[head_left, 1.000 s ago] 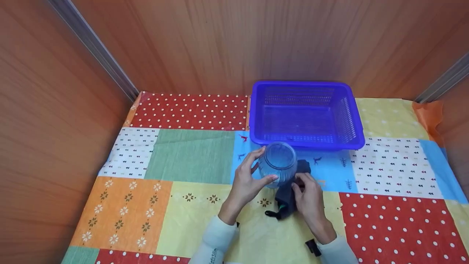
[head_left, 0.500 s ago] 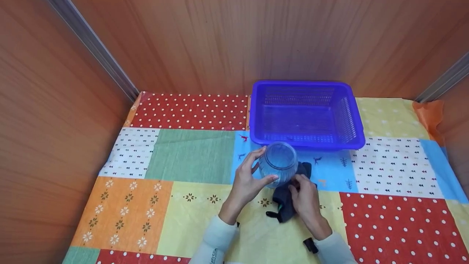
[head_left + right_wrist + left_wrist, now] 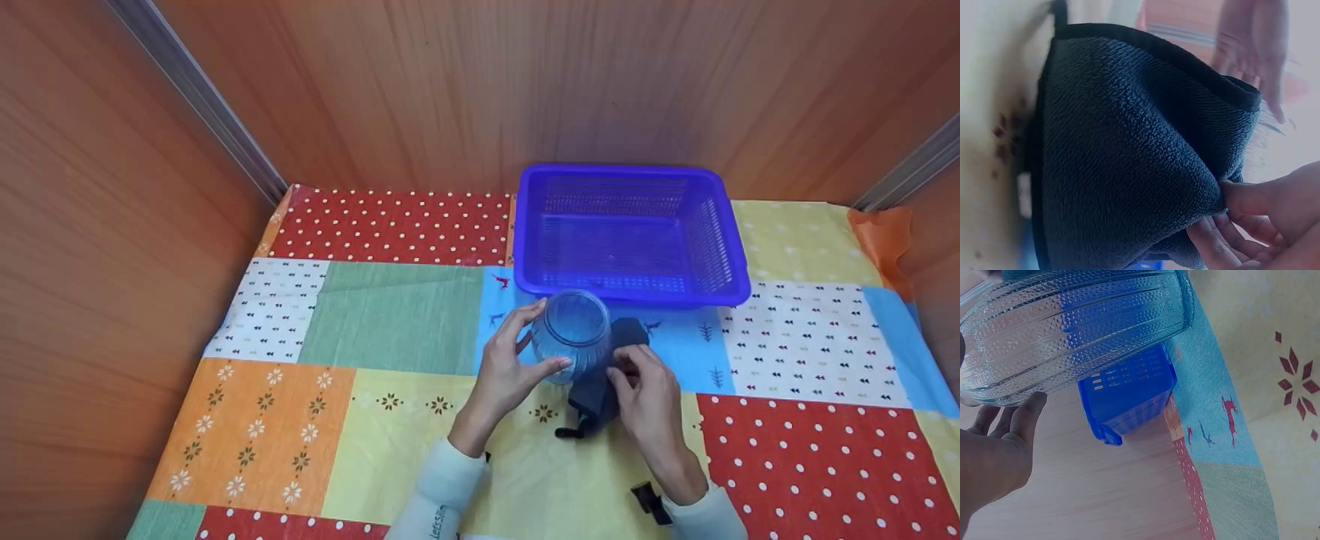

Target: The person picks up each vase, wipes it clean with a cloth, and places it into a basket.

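A clear, ribbed glass jar with an open mouth stands upright in my left hand, whose thumb and fingers grip its left side. In the left wrist view the jar shows a dimpled, bumpy surface between its ribs. My right hand pinches a dark grey cloth between thumb and fingers, against the jar's right side. Seen from the right wrist, the cloth is fuzzy with a black bound edge and hangs down in folds. A black loop sticks out at its near corner.
A purple plastic basket with slotted sides sits just behind the jar, close to the wood-grain back wall. A patchwork-print tablecloth covers the table. Wood-grain panels also rise at both sides.
My right hand and the cloth first slid slightly down and left, then back up and to the right along the jar. The left hand and jar stay nearly still.
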{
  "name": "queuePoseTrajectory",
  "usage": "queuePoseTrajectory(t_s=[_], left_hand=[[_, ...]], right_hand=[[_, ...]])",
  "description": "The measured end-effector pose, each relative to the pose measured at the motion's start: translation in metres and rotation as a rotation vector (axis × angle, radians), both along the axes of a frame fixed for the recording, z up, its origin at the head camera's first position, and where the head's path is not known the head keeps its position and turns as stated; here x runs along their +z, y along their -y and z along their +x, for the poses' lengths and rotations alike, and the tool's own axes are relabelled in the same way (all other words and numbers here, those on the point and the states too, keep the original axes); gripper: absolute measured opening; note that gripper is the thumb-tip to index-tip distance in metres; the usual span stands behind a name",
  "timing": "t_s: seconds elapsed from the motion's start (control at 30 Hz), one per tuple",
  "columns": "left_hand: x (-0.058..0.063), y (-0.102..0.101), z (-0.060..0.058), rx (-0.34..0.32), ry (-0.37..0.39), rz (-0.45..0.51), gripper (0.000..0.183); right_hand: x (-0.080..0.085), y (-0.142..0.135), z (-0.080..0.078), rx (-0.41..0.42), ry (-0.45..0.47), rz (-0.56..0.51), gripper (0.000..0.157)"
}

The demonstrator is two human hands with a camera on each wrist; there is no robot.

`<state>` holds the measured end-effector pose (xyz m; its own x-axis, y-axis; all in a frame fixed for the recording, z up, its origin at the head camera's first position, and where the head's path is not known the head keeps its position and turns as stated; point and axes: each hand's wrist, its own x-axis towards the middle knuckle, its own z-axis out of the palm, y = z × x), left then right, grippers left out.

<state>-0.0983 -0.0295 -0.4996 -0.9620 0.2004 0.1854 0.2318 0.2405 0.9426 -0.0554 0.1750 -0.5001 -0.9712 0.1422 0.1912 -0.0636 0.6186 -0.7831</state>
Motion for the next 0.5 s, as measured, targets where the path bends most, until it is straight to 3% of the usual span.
queuePoseTrajectory(t_s=[0.23, 0.5], left_hand=[[0.001, 0.000, -0.001, 0.000, -0.006, -0.002, 0.076], [0.001, -0.001, 0.000, 0.007, -0.016, -0.013, 0.076]], right_hand=[[0.025, -0.001, 0.000, -0.003, -0.018, -0.044, 0.013], [0.044, 0.004, -0.001, -0.007, -0.055, -0.019, 0.012]])
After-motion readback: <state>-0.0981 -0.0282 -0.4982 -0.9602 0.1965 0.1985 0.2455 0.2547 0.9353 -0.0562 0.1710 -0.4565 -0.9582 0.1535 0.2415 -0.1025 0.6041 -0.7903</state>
